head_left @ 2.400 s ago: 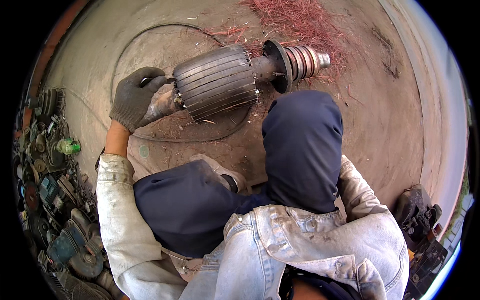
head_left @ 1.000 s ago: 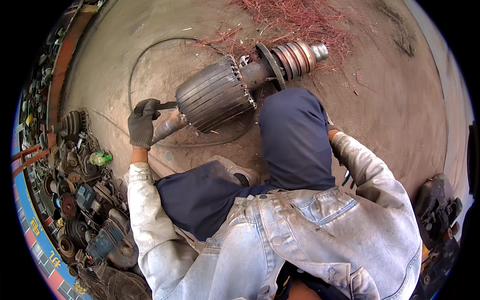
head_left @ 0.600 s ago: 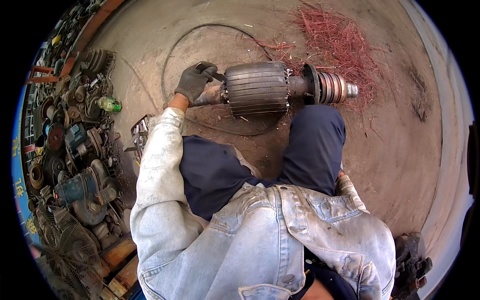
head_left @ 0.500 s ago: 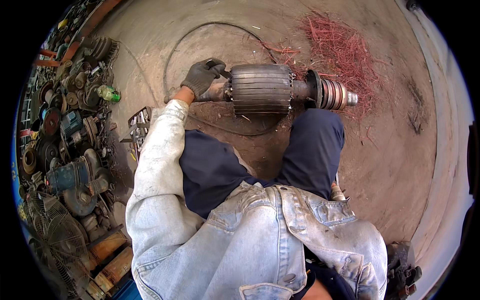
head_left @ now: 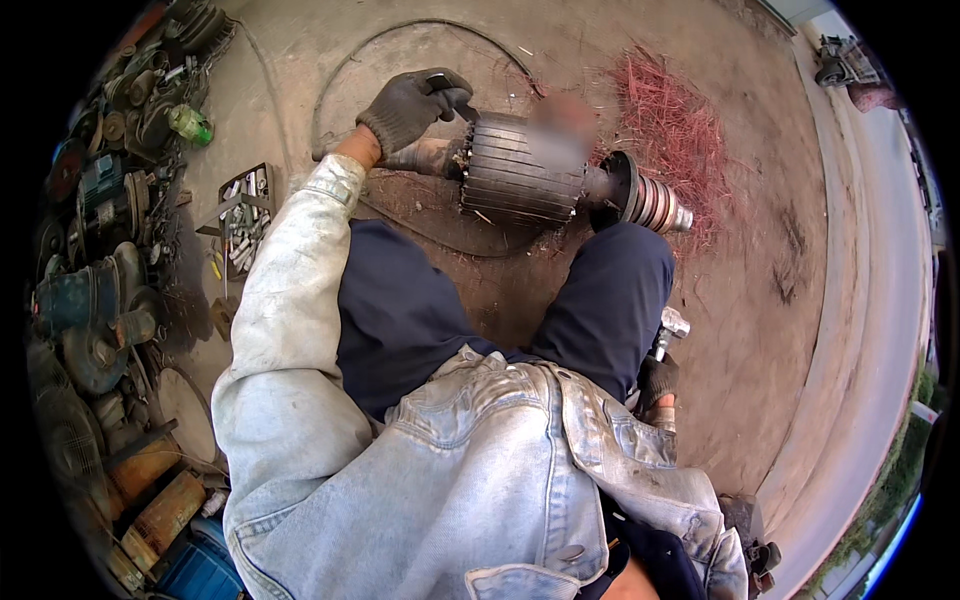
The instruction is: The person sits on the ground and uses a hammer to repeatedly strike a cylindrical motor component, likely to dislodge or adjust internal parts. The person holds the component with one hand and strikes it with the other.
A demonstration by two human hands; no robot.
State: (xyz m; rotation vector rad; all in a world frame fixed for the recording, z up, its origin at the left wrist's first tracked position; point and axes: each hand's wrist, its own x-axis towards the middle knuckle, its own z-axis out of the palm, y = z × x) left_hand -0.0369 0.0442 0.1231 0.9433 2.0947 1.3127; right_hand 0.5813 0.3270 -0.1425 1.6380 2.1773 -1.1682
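My left hand [head_left: 415,108], in a dark knit glove, is closed around a short metal chisel [head_left: 467,112]. The chisel's dark flat end reaches the upper left edge of a slotted motor rotor [head_left: 515,180], which lies on its side on the ground ahead of my knees. Bare shaft [head_left: 425,157] sticks out at the rotor's left, and copper-coloured slip rings [head_left: 657,203] sit at its right end. A smeared patch covers part of the rotor's upper right. Beside my right thigh, my gloved right hand [head_left: 658,380] grips a hammer [head_left: 673,324], its metal head up.
Red wire scraps [head_left: 675,140] lie heaped beyond the rotor. A dark cable [head_left: 345,62] loops around it. At my left stand a tray of small metal parts [head_left: 247,215], a green bottle [head_left: 190,124] and piled motor parts [head_left: 100,290]. A pale kerb [head_left: 835,330] runs along the right.
My right hand and the hammer have come into sight beside my right thigh. The view has shifted and tilted, and my left hand with the chisel now sits at the rotor's upper left edge.
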